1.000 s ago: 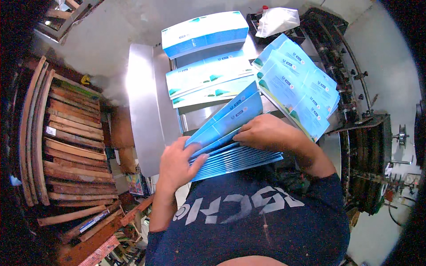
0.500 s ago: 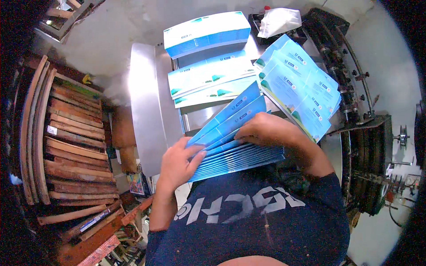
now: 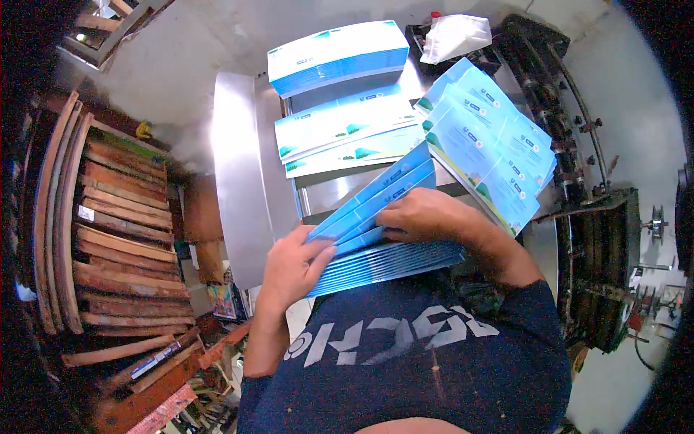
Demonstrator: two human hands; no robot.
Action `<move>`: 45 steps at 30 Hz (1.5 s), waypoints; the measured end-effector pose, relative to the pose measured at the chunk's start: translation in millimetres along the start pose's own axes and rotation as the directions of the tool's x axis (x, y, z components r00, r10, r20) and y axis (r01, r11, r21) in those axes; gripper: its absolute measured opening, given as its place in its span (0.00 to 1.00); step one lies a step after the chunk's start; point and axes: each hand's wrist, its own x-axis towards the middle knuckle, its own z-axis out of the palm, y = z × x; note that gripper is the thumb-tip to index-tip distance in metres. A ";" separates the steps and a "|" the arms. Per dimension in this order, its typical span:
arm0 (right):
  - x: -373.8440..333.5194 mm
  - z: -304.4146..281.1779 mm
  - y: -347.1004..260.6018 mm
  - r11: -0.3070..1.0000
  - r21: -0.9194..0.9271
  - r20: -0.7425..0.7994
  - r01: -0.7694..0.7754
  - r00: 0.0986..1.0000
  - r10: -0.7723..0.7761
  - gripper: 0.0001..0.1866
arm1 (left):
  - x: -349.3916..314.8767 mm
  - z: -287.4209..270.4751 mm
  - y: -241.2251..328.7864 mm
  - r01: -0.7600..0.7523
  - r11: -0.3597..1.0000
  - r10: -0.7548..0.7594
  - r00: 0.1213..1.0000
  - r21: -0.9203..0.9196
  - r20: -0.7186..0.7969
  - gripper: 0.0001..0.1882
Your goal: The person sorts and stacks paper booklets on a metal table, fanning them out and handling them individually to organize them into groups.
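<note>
Close to my body is a fanned stack of blue printed sheets [image 3: 383, 269], its many edges stepped one over another. My left hand [image 3: 295, 266] grips its left end, thumb on top and fingers round the far side. At the right part of the stack, my right hand [image 3: 416, 215] is closed with bent fingers at the edges of a few upper sheets, which stand apart from the rest. Its fingertips are partly hidden behind those sheets. Beyond lie flat white and blue printed sheets [image 3: 347, 130]. To the right, more blue printed sheets [image 3: 481, 137] overlap in a spread pile.
A tall stack of printed sheets [image 3: 338, 54] stands at the far end of the metal table [image 3: 242, 166]. Behind the right pile is a white bag [image 3: 455, 37]. Dark machinery [image 3: 571, 123] runs along the right; a wooden slatted stack [image 3: 126, 239] fills the left.
The lifted sheets have drawn closer together and dropped slightly at their far tip. My right hand has shifted a little toward the left and down, while my left hand keeps its hold.
</note>
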 end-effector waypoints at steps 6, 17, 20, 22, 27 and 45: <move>-8.0 5.0 3.3 0.997 0.079 -0.147 -0.020 0.989 0.032 0.07 | 1.1 -1.6 1.6 -0.004 1.000 0.004 1.000 0.008 0.003 0.12; -56.5 -111.8 26.0 0.954 0.038 -0.420 -0.298 0.862 0.285 0.14 | -5.4 -9.8 9.9 0.067 0.954 -0.120 0.979 0.292 0.168 0.20; -33.7 -149.3 61.2 0.965 0.080 -0.608 -0.249 0.755 0.245 0.20 | -6.9 -1.0 4.3 -0.059 0.987 0.054 0.998 0.149 0.041 0.21; -0.6 -148.4 82.0 0.971 0.106 -0.647 -0.212 0.727 0.230 0.19 | -7.9 -0.2 7.2 -0.026 0.987 0.017 0.998 0.161 0.061 0.23; 50.5 -86.9 148.3 0.950 -0.134 -0.645 -0.281 0.753 0.131 0.25 | -4.4 2.5 29.1 0.107 0.952 -0.115 0.993 0.287 0.013 0.25; -20.7 -27.0 -8.5 0.994 -0.024 -0.116 0.106 0.987 -0.108 0.06 | -2.0 7.4 25.1 0.181 0.954 -0.180 0.983 0.241 -0.027 0.23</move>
